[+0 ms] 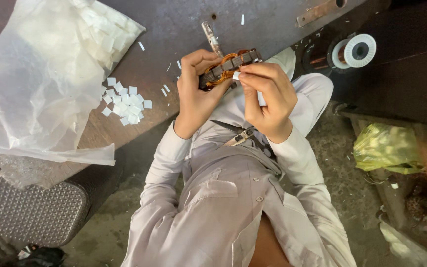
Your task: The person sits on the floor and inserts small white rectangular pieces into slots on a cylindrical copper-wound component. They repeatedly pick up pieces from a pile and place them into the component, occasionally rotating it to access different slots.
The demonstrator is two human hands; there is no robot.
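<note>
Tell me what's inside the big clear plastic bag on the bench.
The plastic bag holds a heap of small white paper-like slips, bunched toward its upper corner. More slips lie loose on the bench beside it. The cloudy film blurs whatever lies deeper.

A dark brown table (174, 29) fills the upper half, worn and scratched. At ten o'clock lies a clear plastic bag (40, 84), with small white slips (127, 104) scattered beside it. The floor (342, 163) is grey, dusty concrete. At three o'clock sits a yellow bag (386, 148); at eight o'clock, a studded metal plate (35, 212).
</note>
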